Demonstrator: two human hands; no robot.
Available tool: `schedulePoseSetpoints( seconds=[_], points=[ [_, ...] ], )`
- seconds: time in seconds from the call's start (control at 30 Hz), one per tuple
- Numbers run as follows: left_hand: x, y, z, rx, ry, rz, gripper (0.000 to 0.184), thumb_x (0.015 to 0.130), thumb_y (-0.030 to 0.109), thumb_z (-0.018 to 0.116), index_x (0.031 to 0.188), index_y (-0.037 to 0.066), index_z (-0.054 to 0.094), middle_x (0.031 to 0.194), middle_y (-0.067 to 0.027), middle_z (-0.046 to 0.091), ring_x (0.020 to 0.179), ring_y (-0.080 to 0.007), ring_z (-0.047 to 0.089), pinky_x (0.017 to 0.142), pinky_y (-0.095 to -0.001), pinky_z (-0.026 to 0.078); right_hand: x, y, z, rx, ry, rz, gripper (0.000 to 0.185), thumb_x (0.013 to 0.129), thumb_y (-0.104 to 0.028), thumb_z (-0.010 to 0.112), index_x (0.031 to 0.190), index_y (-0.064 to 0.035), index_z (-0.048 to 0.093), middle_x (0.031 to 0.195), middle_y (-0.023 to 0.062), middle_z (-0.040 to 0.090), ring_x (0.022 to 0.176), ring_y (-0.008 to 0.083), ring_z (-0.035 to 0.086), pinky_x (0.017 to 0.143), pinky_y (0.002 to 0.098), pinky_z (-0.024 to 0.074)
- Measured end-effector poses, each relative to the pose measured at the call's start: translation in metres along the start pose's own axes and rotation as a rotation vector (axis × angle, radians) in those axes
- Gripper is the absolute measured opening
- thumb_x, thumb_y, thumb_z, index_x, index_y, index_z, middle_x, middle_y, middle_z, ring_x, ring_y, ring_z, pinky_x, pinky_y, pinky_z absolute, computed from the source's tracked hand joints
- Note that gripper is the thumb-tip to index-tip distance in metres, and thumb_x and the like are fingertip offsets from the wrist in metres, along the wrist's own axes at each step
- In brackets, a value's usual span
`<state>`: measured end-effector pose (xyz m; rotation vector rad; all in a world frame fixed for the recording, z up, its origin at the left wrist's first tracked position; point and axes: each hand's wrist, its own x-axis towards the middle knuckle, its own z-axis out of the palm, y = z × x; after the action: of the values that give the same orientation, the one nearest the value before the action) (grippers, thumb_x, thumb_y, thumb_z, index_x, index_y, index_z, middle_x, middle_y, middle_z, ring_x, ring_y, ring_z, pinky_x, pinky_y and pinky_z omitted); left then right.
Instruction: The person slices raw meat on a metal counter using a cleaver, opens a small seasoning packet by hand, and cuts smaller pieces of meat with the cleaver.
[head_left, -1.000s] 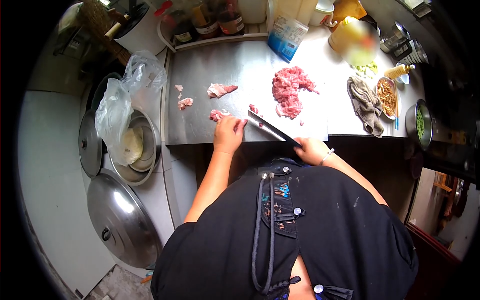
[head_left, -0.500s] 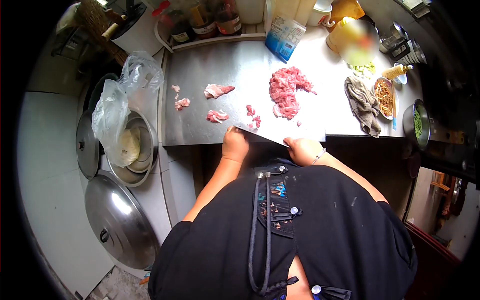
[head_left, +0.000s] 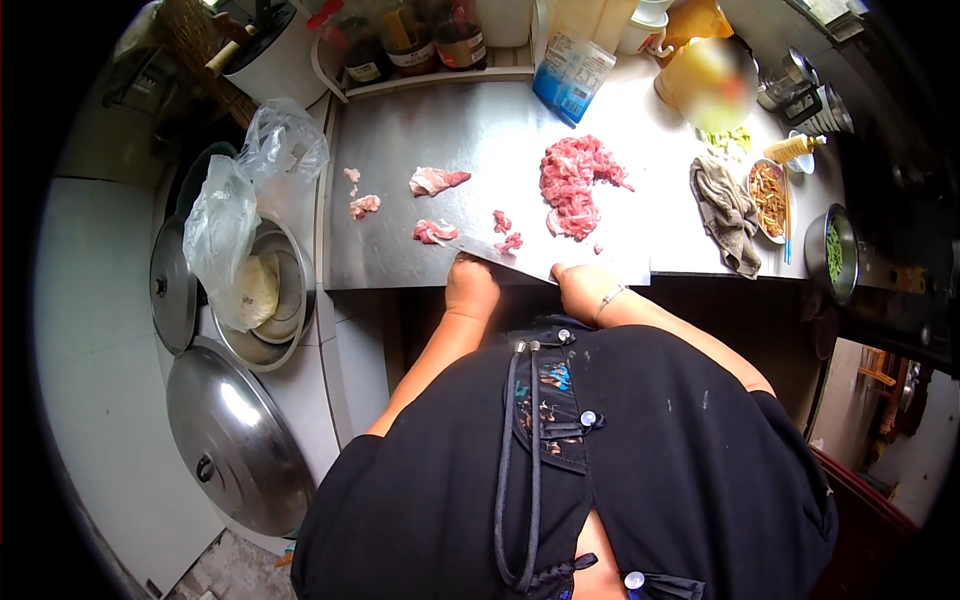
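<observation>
A plastic bag (head_left: 215, 245) hides part of a metal basin (head_left: 303, 332). Pale scraps of meat (head_left: 436, 232) lie on the bench (head_left: 380, 130), just beyond a left hand (head_left: 471, 288) with curled fingers; whether it pinches the adjacent blade cannot be told. The knife (head_left: 512, 264) slants rightward to a right hand (head_left: 585, 290), which closes around and covers its handle. Behind lies a pile of sliced meat (head_left: 572, 180); farther right, a blur obscures a container (head_left: 705, 85).
</observation>
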<state>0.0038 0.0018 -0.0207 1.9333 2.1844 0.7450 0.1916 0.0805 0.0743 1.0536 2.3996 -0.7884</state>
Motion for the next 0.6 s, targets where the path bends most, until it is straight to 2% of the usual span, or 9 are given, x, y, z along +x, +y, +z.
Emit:
schedulePoseSetpoints(
  seconds=[0.1, 0.17, 0.27, 0.33, 0.37, 0.47, 0.53, 0.6],
  points=[
    [-0.001, -0.010, -0.002, 0.090, -0.024, -0.008, 0.015, 0.066, 0.003, 0.059, 0.079, 0.002, 0.066, 0.083, -0.0165, 0.063, 0.081, -0.0344, 0.058, 0.077, -0.0383, 0.048, -0.012, 0.008, 0.000, -0.002, -0.014, 0.022, 0.022, 0.077, -0.004, 0.048, 0.098, -0.0019, 0.055, 0.080, 0.0219, 0.064, 0.080, 0.0371, 0.063, 0.072, 0.0444, 0.0480],
    [0.000, -0.011, -0.010, -0.058, 0.059, -0.207, 0.016, 0.068, 0.001, 0.059, 0.083, 0.001, 0.067, 0.086, -0.0124, 0.063, 0.082, -0.0314, 0.059, 0.078, -0.0358, 0.048, -0.018, 0.018, 0.004, -0.002, -0.004, 0.022, 0.022, 0.077, -0.005, 0.048, 0.098, -0.0024, 0.055, 0.080, 0.0215, 0.064, 0.080, 0.0369, 0.063, 0.072, 0.0443, 0.0480],
    [0.002, -0.008, -0.019, -0.094, 0.075, -0.114, 0.011, 0.073, 0.004, 0.061, 0.081, 0.006, 0.067, 0.087, -0.0104, 0.063, 0.082, -0.0295, 0.058, 0.077, -0.0366, 0.048, -0.018, 0.027, 0.005, 0.003, 0.024, 0.015, 0.024, 0.078, -0.007, 0.049, 0.101, -0.0043, 0.057, 0.079, 0.0212, 0.064, 0.079, 0.0360, 0.063, 0.072, 0.0438, 0.0485],
    [0.002, -0.002, -0.015, -0.132, 0.078, -0.057, 0.013, 0.072, 0.006, 0.063, 0.084, 0.009, 0.069, 0.088, -0.0078, 0.064, 0.083, -0.0283, 0.058, 0.077, -0.0356, 0.048, -0.016, 0.030, 0.003, 0.095, 0.061, -0.019, 0.024, 0.079, -0.008, 0.047, 0.100, -0.0024, 0.058, 0.087, 0.0223, 0.064, 0.087, 0.0349, 0.062, 0.077, 0.0429, 0.0482],
    [0.001, 0.003, -0.012, -0.162, 0.087, -0.037, 0.014, 0.072, 0.006, 0.063, 0.084, 0.008, 0.069, 0.087, -0.0081, 0.064, 0.083, -0.0286, 0.058, 0.077, -0.0357, 0.048, -0.018, 0.030, 0.004, 0.078, 0.128, -0.047, 0.024, 0.080, -0.010, 0.046, 0.099, -0.0025, 0.058, 0.082, 0.0214, 0.064, 0.083, 0.0348, 0.063, 0.074, 0.0431, 0.0488],
    [-0.001, 0.013, -0.005, -0.226, 0.162, 0.002, 0.012, 0.070, 0.006, 0.063, 0.081, 0.006, 0.067, 0.084, -0.0112, 0.063, 0.081, -0.0309, 0.058, 0.075, -0.0379, 0.048, -0.024, 0.017, -0.005, 0.070, 0.111, -0.071, 0.023, 0.079, -0.009, 0.047, 0.098, -0.0026, 0.058, 0.078, 0.0209, 0.064, 0.078, 0.0358, 0.063, 0.071, 0.0447, 0.0487],
    [-0.004, 0.012, -0.004, -0.100, 0.084, -0.054, 0.009, 0.069, 0.006, 0.063, 0.076, 0.003, 0.065, 0.080, -0.0138, 0.061, 0.078, -0.0332, 0.057, 0.073, -0.0400, 0.048, -0.022, 0.019, 0.002, 0.052, 0.114, -0.081, 0.020, 0.078, -0.008, 0.048, 0.095, -0.0024, 0.058, 0.077, 0.0207, 0.064, 0.076, 0.0361, 0.063, 0.069, 0.0452, 0.0486],
    [-0.005, 0.006, 0.003, -0.096, 0.113, -0.022, 0.008, 0.067, 0.007, 0.063, 0.073, 0.002, 0.063, 0.077, -0.0155, 0.060, 0.076, -0.0349, 0.056, 0.071, -0.0413, 0.048, -0.022, 0.019, 0.005, 0.033, 0.117, -0.095, 0.018, 0.078, -0.007, 0.048, 0.093, -0.0022, 0.057, 0.075, 0.0204, 0.063, 0.074, 0.0364, 0.063, 0.068, 0.0457, 0.0485]
  ],
)
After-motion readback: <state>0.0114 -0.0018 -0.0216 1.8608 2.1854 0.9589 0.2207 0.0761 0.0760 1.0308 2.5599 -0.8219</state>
